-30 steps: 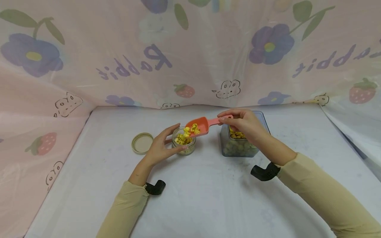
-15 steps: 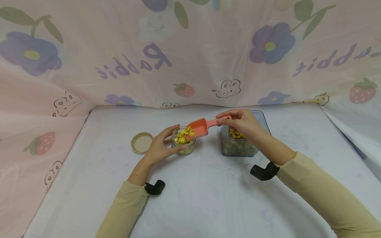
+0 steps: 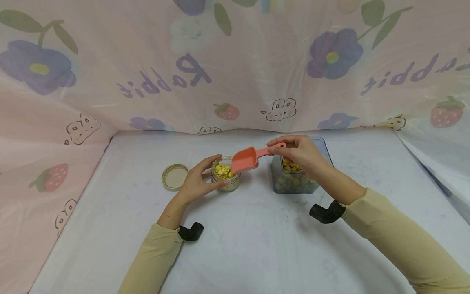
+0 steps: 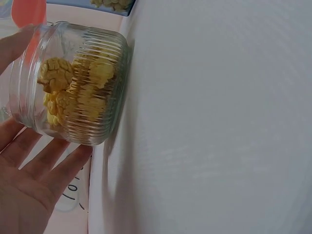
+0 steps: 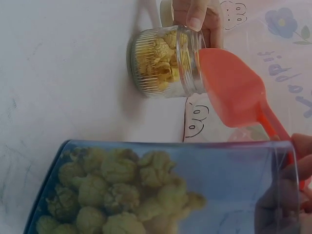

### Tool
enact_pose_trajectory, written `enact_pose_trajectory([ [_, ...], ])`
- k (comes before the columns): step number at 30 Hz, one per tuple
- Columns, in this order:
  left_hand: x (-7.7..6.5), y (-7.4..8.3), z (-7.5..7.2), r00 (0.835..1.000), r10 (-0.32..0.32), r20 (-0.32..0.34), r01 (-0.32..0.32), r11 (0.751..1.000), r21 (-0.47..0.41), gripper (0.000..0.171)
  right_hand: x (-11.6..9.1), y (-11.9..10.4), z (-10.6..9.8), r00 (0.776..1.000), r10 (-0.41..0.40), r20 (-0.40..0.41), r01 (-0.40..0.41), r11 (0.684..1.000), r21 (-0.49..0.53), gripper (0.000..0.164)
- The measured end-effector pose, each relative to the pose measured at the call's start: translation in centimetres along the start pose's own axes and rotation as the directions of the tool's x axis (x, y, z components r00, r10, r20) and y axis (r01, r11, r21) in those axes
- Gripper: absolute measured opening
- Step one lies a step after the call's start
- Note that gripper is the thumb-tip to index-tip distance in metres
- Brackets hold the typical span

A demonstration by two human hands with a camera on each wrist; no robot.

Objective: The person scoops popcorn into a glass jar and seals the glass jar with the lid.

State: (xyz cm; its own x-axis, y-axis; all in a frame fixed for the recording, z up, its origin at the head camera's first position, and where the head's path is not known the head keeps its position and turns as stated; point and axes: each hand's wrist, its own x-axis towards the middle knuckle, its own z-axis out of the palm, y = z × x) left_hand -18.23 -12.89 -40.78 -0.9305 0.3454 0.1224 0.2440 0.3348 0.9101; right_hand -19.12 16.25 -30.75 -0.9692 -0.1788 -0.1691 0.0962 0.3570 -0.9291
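Note:
A ribbed glass jar (image 3: 231,185) stands on the table with yellow popcorn (image 3: 222,171) inside. My left hand (image 3: 197,183) holds it from the left, thumb at the near side of the rim and fingers round the far side. My right hand (image 3: 299,152) pinches the handle of a coral-pink scoop (image 3: 245,159). The scoop tilts down to the left, its lip at the jar's mouth, and its bowl shows no popcorn. Under the right hand stands a bluish clear container (image 5: 229,168) with more popcorn (image 5: 117,190); the hand and forearm partly hide its opening.
A round jar lid (image 3: 175,177) lies on the white table (image 3: 235,245), left of the left hand. Behind the table hangs a pink patterned curtain (image 3: 235,81), which also runs along the left side. Each wrist carries a black curved mount (image 3: 327,213).
Popcorn has slid out of the scoop into the jar as the scoop tipped lower. The left hand and jar have stayed in place.

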Motion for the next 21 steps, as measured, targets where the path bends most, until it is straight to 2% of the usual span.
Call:
enact_pose_trajectory([
  [6, 0.1, 0.1, 0.1, 1.000, 0.003, 0.000, -0.003, 1.000, -0.005, 0.077, 0.0, 0.1, -0.1, 1.000, 0.003, 0.001, -0.003, 1.000, 0.008, 0.032],
  [14, 0.1, 0.4, 0.2, 1.000, -0.017, 0.013, 0.017, 1.000, -0.011, 0.079, -0.3, 0.0, -0.4, 0.999, 0.035, -0.006, -0.035, 0.994, 0.100, 0.033],
  [21, 0.2, 1.0, 0.3, 1.000, -0.012, 0.004, 0.011, 0.999, 0.052, 0.083, -0.6, -0.2, -0.8, 1.000, 0.021, -0.013, -0.019, 0.980, 0.197, 0.027],
])
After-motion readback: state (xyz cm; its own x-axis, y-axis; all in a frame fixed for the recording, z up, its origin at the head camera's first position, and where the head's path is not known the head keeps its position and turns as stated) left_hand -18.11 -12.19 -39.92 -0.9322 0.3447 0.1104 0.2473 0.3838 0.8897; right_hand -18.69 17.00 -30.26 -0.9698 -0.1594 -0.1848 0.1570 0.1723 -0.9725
